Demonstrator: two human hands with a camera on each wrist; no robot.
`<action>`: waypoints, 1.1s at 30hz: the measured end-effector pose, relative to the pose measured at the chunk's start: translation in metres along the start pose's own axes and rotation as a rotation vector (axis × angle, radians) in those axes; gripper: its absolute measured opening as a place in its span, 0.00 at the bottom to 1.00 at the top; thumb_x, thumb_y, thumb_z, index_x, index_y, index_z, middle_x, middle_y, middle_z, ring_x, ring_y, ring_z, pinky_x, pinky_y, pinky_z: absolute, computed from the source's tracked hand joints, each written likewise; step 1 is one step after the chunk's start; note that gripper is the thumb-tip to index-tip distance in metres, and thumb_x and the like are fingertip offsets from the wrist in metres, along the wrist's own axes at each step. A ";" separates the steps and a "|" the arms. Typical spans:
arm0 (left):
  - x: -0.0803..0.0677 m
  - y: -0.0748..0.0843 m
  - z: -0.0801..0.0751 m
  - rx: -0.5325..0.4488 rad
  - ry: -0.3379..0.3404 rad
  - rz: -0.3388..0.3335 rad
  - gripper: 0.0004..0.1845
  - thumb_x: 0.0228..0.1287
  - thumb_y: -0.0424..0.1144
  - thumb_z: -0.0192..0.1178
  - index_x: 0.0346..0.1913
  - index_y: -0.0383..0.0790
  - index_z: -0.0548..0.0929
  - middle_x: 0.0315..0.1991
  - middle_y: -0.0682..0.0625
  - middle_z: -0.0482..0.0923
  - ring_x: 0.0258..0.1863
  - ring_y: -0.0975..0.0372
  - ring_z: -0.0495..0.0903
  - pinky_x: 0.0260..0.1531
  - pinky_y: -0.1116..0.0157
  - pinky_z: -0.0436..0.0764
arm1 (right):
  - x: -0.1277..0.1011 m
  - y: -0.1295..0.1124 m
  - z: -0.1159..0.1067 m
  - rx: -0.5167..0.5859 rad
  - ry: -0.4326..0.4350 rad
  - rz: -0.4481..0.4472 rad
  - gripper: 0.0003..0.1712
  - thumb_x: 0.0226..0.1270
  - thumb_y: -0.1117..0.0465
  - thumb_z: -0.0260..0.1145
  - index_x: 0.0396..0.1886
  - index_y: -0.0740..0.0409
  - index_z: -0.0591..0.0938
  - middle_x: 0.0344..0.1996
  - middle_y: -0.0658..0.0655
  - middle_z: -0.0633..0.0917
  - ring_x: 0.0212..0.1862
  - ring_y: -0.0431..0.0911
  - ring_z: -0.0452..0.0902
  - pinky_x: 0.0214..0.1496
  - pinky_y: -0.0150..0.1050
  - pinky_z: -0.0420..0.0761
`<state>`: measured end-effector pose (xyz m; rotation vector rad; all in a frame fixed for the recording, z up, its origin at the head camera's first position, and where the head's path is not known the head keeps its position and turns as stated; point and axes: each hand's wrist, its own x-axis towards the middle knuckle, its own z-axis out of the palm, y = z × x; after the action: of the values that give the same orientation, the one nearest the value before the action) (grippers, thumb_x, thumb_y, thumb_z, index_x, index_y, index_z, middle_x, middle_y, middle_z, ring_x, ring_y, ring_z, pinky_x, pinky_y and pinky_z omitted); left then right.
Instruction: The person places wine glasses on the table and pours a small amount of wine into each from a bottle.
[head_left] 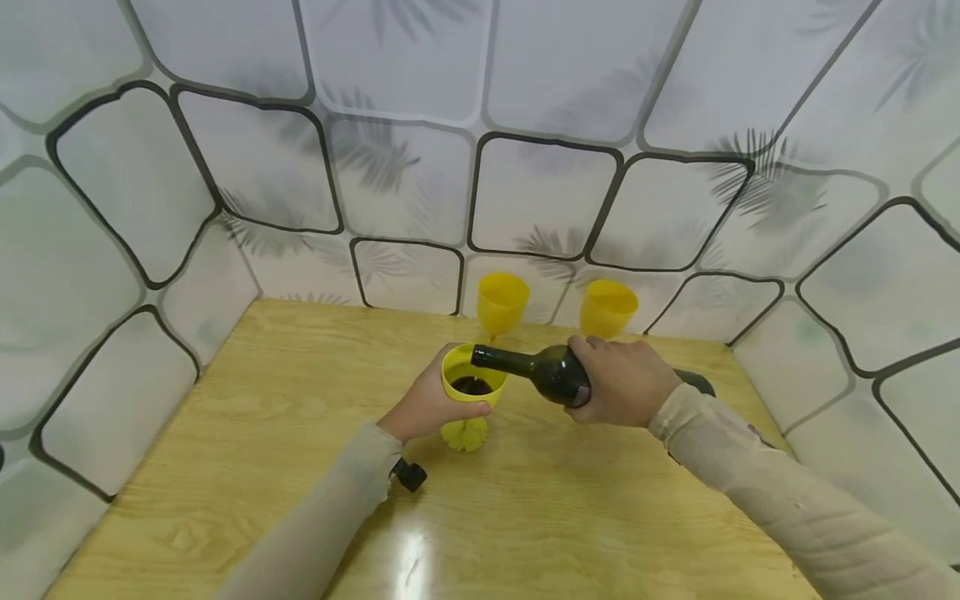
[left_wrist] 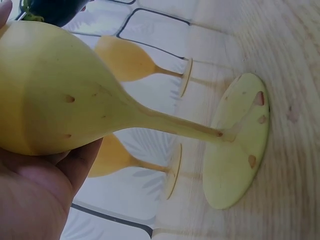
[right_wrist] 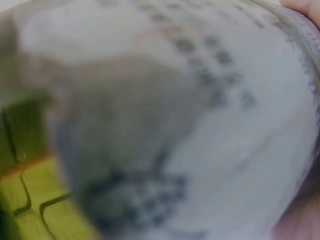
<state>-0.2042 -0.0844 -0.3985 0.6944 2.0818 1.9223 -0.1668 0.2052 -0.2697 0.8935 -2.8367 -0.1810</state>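
My left hand (head_left: 423, 408) cups the bowl of the yellow plastic goblet (head_left: 471, 392) mid-desk; light and tippy, so I grip its bowl. My right hand (head_left: 622, 382) wraps the dark glass wine bottle (head_left: 536, 371), heavy, slippery, neck over its rim.

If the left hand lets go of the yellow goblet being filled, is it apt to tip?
Probably a little. The yellow goblet looks like light plastic, with a tall bowl on a thin stem, so top-heavy with dark liquid inside. Its wide foot sits flat on the wooden table, which should help.
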 end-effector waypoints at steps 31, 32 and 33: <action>0.001 0.001 0.005 0.027 0.007 -0.003 0.45 0.54 0.37 0.81 0.70 0.50 0.64 0.60 0.48 0.77 0.57 0.54 0.79 0.61 0.53 0.78 | -0.002 0.006 -0.002 -0.038 0.021 -0.015 0.39 0.42 0.38 0.82 0.43 0.57 0.74 0.28 0.53 0.81 0.20 0.45 0.75 0.22 0.46 0.81; 0.001 0.001 0.005 0.027 0.008 -0.004 0.45 0.54 0.37 0.81 0.70 0.50 0.64 0.60 0.48 0.77 0.57 0.54 0.79 0.61 0.54 0.78 | -0.002 0.006 -0.002 -0.042 0.023 -0.017 0.39 0.41 0.39 0.82 0.43 0.57 0.74 0.27 0.53 0.81 0.20 0.45 0.75 0.21 0.46 0.81; 0.000 0.001 0.005 0.027 0.009 -0.005 0.45 0.54 0.37 0.81 0.70 0.50 0.64 0.60 0.48 0.77 0.57 0.54 0.79 0.61 0.53 0.78 | -0.002 0.006 -0.002 -0.045 0.026 -0.019 0.39 0.41 0.39 0.82 0.43 0.57 0.74 0.27 0.53 0.81 0.20 0.45 0.75 0.21 0.46 0.80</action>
<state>-0.2024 -0.0801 -0.3983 0.6871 2.1167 1.9014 -0.1687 0.2112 -0.2673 0.9079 -2.7896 -0.2327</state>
